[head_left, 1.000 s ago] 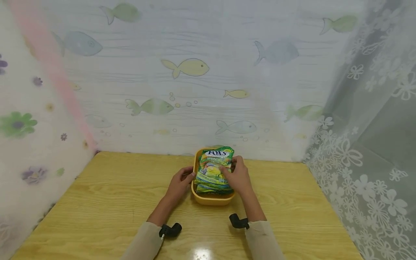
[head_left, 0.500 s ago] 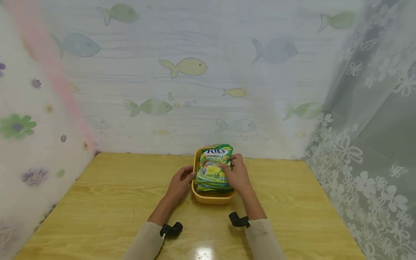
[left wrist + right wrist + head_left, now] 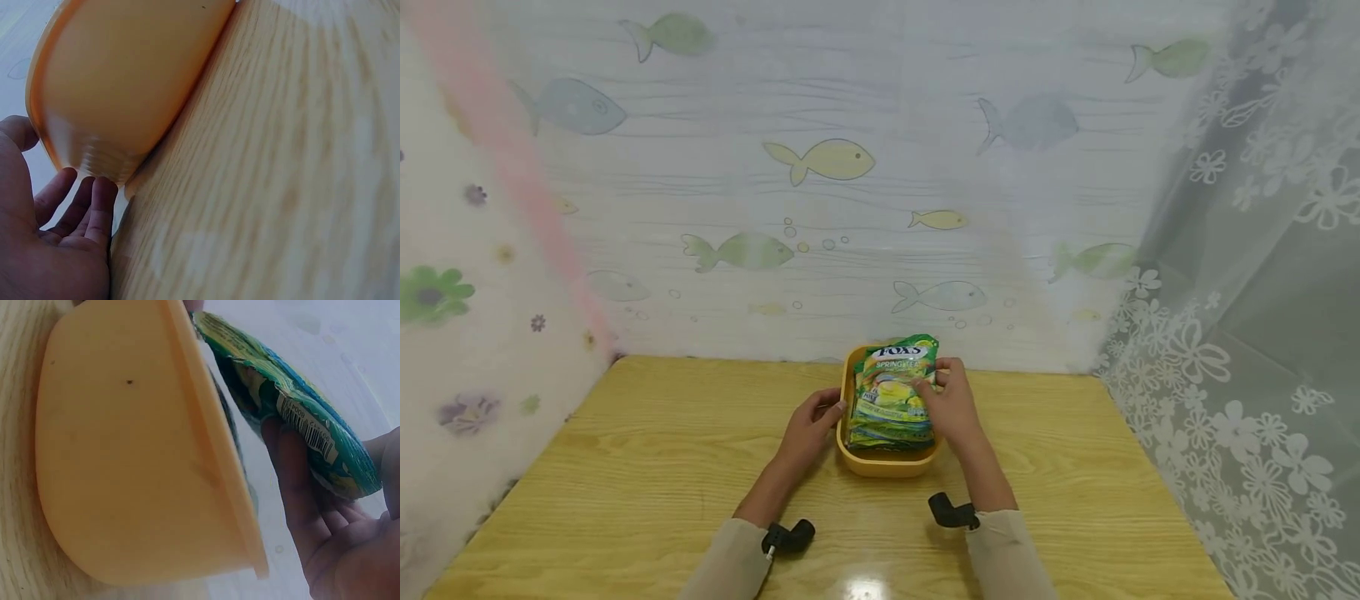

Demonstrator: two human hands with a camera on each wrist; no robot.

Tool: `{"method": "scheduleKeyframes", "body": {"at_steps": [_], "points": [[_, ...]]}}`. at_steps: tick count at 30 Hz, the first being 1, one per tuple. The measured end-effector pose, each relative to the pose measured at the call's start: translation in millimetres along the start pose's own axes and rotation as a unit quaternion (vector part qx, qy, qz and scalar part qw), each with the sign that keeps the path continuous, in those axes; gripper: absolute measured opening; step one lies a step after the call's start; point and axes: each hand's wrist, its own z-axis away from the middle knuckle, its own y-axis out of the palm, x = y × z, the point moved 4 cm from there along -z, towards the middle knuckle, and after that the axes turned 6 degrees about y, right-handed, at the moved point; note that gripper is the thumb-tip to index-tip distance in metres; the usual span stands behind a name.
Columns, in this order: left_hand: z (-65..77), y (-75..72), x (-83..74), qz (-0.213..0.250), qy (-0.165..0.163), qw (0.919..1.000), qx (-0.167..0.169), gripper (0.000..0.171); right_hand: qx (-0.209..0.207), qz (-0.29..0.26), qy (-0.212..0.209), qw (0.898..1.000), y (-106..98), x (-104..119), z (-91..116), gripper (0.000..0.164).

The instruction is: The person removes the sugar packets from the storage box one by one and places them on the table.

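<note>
A yellow plastic tub (image 3: 887, 467) sits on the wooden table with several green candy bags (image 3: 868, 437) stacked inside. The top candy bag (image 3: 891, 392), labelled FOX'S SPRING TEA, is pinched by my right hand (image 3: 951, 404) along its right side. In the right wrist view, that bag (image 3: 306, 406) tilts up above the tub's rim, with fingers under it and the thumb mostly hidden behind it. My left hand (image 3: 812, 421) rests against the tub's left side. The left wrist view shows its thumb (image 3: 22, 131) at the rim and its loosely bent fingers against the outer wall.
The light wooden table (image 3: 700, 467) runs back to a pale curtain (image 3: 835, 250) printed with fish, close behind the tub. A flowered sheet (image 3: 460, 350) hangs at the left, and lacy grey netting (image 3: 1247, 375) at the right.
The tub and the bags in it have shifted very slightly left in the head view, along with the left hand. The right hand keeps its pinch on the top candy bag.
</note>
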Motion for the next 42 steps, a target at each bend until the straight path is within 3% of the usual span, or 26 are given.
{"method": "scheduleKeyframes", "body": {"at_steps": [8, 19, 31, 42], "points": [[-5.0, 2.0, -0.6, 0.001, 0.005, 0.9999, 0.010, 0.050, -0.008, -0.022, -0.006, 1.000, -14.9, 3.2, -3.5, 0.043], [0.8, -1.9, 3.9, -0.007, -0.001, 0.9999, 0.011, 0.049, -0.010, -0.033, -0.016, 0.999, -23.8, 1.7, 0.3, 0.045], [-6.7, -2.9, 5.7, 0.022, -0.006, 0.9996, 0.018, 0.051, -0.021, -0.081, -0.015, 0.996, -43.9, 5.9, -5.5, 0.043], [-4.3, -3.9, 6.2, 0.021, -0.005, 0.9996, 0.020, 0.051, -0.034, -0.090, -0.018, 0.995, -57.5, 1.9, -4.9, 0.042]]}}
